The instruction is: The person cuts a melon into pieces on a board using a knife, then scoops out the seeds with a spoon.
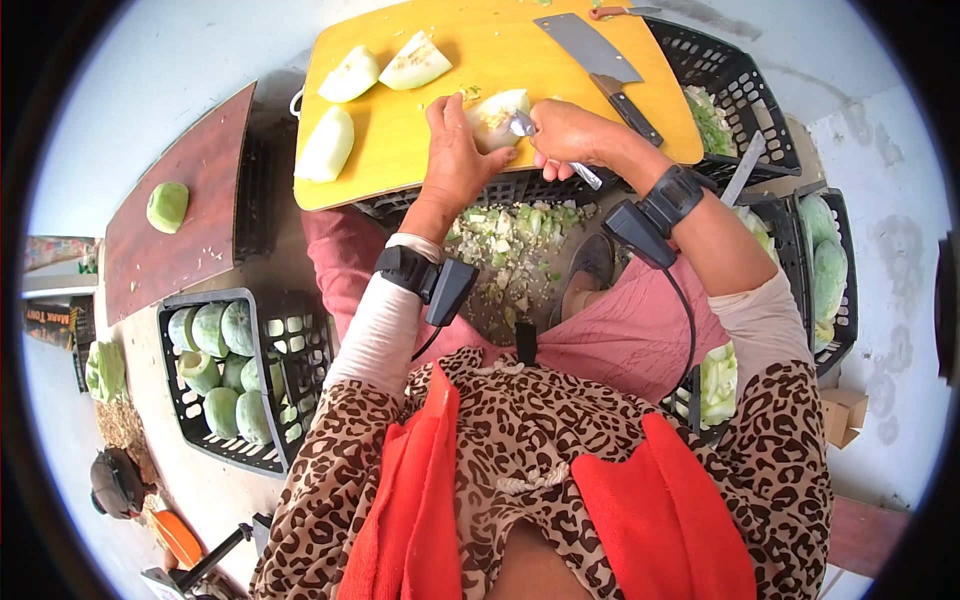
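Note:
My left hand point(456, 150) steadies a peeled winter melon piece point(492, 112) on the yellow board point(400, 115), thumb and fingers around its near side. My right hand point(572, 136) grips a metal spoon point(523, 124), its bowl against the seedy inner face of that piece and its handle sticking out below my fist. Three other peeled pieces lie at the board's left: one piece point(416, 62) with its seedy side showing, another piece point(350, 75) beside it, and a third piece point(327, 145) nearer me. A cleaver point(590, 50) rests on the board right of my hands.
A small knife point(625, 12) lies at the far edge. Black crates stand around: one crate point(275, 380) of whole melons at left, one crate point(735, 65) at back right, another crate point(845, 290) at right. Scraps point(510, 255) cover the floor. A green melon point(168, 207) sits on a brown board point(170, 260).

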A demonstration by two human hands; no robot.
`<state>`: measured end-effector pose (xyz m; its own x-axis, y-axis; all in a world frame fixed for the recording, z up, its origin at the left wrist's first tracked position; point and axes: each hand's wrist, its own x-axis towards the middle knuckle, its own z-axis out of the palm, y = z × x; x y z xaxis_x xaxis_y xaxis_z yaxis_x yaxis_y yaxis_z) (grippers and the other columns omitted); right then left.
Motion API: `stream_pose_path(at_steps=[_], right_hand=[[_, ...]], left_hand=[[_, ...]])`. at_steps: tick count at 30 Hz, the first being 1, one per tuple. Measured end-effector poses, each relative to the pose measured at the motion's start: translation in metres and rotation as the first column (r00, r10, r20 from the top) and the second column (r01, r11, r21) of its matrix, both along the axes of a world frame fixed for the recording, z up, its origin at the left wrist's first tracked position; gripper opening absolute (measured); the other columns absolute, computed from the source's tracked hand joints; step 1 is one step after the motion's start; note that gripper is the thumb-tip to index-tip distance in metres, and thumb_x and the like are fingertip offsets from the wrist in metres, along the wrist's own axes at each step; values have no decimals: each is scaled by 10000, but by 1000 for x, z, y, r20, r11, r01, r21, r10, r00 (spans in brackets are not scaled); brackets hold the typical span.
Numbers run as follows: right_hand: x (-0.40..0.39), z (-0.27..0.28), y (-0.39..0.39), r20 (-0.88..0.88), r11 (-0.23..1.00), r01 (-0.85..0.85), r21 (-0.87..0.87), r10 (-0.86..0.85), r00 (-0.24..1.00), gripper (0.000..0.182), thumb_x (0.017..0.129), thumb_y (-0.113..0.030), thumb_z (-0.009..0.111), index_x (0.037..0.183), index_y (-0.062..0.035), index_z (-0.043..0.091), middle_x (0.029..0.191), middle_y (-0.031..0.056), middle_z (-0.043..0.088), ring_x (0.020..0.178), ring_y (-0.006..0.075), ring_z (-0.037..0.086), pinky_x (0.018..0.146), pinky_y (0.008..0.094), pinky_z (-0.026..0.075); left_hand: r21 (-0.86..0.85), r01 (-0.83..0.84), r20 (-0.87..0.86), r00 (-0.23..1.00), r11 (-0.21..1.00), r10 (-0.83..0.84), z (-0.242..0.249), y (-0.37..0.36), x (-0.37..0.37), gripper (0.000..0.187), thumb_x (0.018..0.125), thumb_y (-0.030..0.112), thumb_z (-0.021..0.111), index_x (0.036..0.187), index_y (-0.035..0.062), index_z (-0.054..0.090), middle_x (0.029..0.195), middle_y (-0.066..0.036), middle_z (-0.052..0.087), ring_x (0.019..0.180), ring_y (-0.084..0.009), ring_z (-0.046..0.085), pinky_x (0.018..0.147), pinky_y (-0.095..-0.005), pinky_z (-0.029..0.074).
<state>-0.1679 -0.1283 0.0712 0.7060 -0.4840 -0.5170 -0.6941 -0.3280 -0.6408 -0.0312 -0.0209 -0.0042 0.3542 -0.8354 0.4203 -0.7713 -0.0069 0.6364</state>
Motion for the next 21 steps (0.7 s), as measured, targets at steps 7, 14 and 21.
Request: stream_pose_path(at_steps=[7,14,21], right_hand=[[-2,-6,-5,11,998,57,10,-57,998,202,952,-107,463,936,85,522,728,141,608,505,165,609,420,276,480],[-6,-1,-9,39,980,74,-186,-68,997,233,959,-208,498,896,2,576,646,90,613,496,167,603,454,311,475],[-9,-10,-15,26,809,-90,-581,129,991,250,920,-196,534,812,23,592,720,196,630,649,342,617,635,436,469]], left_hand=[[45,-29,-31,999,999,30,6,10,-7,836,604,169,857,1236,-100,380,1308,-279,306,1150,-433,449,989,-403,417],[-6,8,23,1000,1000,-8,1,11,-4,850,596,168,864,1242,-97,379,1291,-280,335,1166,-435,430,1004,-419,400],[-62,-126,76,989,990,131,-3,15,-10,809,603,220,861,1195,-79,397,1216,-265,389,1110,-419,436,972,-423,403]])
